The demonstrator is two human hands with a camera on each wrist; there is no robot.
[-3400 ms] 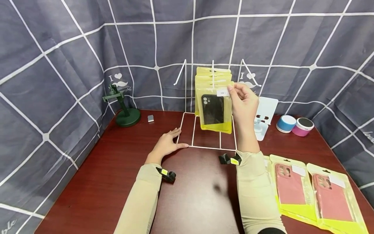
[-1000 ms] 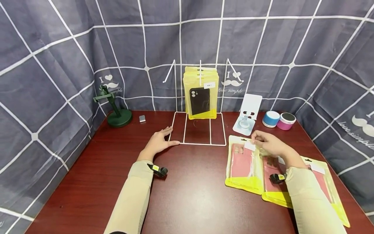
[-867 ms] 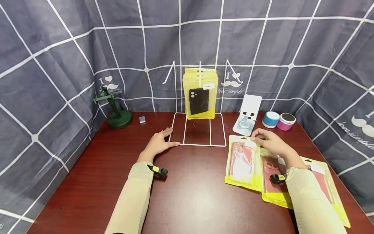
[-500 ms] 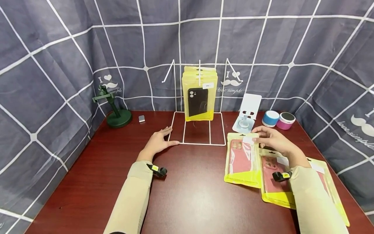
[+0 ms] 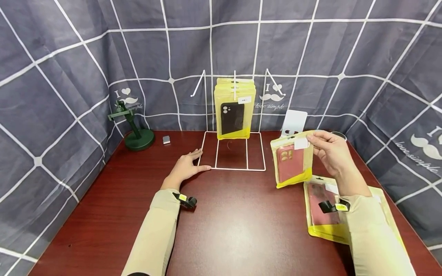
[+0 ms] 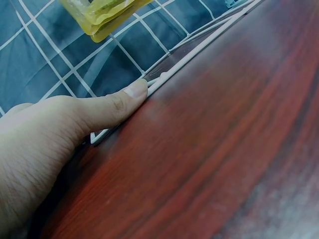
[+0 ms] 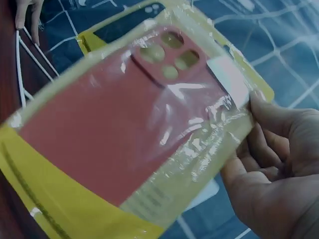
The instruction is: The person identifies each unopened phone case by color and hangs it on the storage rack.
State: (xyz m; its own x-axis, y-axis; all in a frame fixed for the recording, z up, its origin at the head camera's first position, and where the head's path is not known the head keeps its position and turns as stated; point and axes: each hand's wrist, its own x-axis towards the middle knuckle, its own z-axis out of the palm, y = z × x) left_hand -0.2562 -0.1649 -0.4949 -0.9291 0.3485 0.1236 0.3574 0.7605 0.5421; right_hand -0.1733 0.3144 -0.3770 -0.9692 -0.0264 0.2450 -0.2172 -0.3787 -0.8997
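Note:
My right hand pinches the top right corner of a bagged red phone case, held up off the table with its front towards me. In the right wrist view the case shows camera cutouts and a white label through the clear yellow bag. My left hand rests at the front left corner of a white wire display rack, fingers extended and thumb along the base wire. On the rack's middle hook hang several yellow bags, the front one with a black phone case.
Further bagged red cases lie at the right, partly under my right forearm. Behind the held bag stands a white phone stand. A green stand and a small grey block sit back left. Both side hooks jut outward.
My right hand went from the hanging black case to the bagged red cases at the right, took the leftmost by its corner and lifted it. My left hand stays at the rack.

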